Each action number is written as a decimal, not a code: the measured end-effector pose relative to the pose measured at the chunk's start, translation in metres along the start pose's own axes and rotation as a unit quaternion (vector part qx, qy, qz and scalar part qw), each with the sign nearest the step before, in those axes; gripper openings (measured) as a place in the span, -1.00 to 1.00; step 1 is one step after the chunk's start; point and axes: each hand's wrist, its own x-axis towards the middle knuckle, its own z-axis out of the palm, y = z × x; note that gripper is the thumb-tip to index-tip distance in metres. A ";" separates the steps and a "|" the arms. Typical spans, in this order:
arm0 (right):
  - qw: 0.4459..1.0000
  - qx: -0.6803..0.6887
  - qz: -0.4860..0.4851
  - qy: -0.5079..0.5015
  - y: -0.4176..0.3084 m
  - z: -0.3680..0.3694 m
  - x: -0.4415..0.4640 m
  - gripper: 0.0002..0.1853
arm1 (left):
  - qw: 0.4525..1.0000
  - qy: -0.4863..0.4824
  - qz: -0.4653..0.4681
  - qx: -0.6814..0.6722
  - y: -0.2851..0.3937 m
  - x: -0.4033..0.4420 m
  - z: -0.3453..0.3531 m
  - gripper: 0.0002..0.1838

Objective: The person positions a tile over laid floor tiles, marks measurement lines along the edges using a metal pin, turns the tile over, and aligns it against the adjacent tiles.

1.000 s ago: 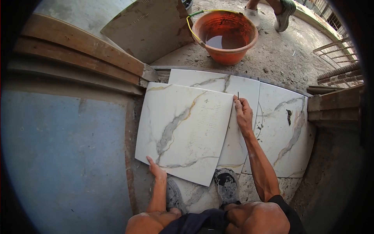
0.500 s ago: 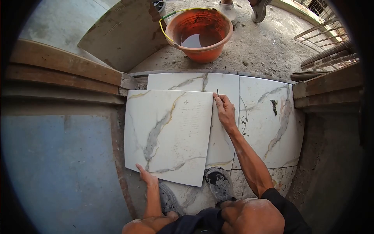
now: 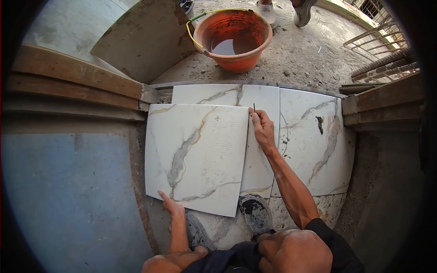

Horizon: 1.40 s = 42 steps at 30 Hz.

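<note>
A loose white marble-patterned tile (image 3: 214, 154) with grey and gold veins lies askew over another tile (image 3: 260, 159) of the same pattern. At its lower left edge my left hand (image 3: 173, 205) grips it, thumb on top and fingers hidden beneath. My right hand (image 3: 263, 131) is at the upper right corner, pinching a thin dark stick (image 3: 254, 107) that looks like a pencil and stands nearly upright. The fingertips touch the corner. To the right lies a further tile (image 3: 314, 145), with a dark smear and a faint curved line on it.
An orange bucket (image 3: 236, 57) holding cloudy liquid stands beyond the tiles. Brown door-frame timbers (image 3: 77, 75) flank both sides. A large board (image 3: 145, 41) leans at the back left, a rebar cage (image 3: 382, 50) lies back right. Another person's foot (image 3: 302, 12) shows at the top. My shoes (image 3: 256, 214) stand near the tile.
</note>
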 end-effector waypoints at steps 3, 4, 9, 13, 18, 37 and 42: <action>0.999 0.014 -0.033 0.016 0.004 0.003 0.001 -0.70 | 1.000 -0.003 0.001 -0.007 0.000 0.001 0.000 -0.17; 0.999 0.013 -0.033 0.017 0.002 0.001 0.001 -0.70 | 1.000 -0.011 0.004 -0.017 -0.001 0.001 0.000 -0.17; 1.000 0.018 -0.002 0.004 0.000 0.002 0.001 -0.71 | 1.000 -0.015 0.003 -0.023 -0.004 0.006 -0.002 -0.18; 0.999 0.036 0.005 -0.001 0.004 0.003 0.003 -0.71 | 0.999 -0.026 0.000 -0.026 -0.001 0.001 -0.002 -0.19; 0.999 0.028 0.025 -0.009 -0.004 0.004 0.002 -0.72 | 0.999 -0.012 0.004 -0.036 -0.001 0.001 0.000 -0.20; 0.998 0.033 -0.034 0.047 0.005 0.010 0.005 -0.72 | 0.999 -0.023 -0.009 -0.032 0.003 -0.002 0.000 -0.21; 1.000 0.003 0.029 0.004 0.000 0.003 0.003 -0.70 | 0.999 -0.017 -0.009 -0.025 0.002 -0.002 -0.001 -0.20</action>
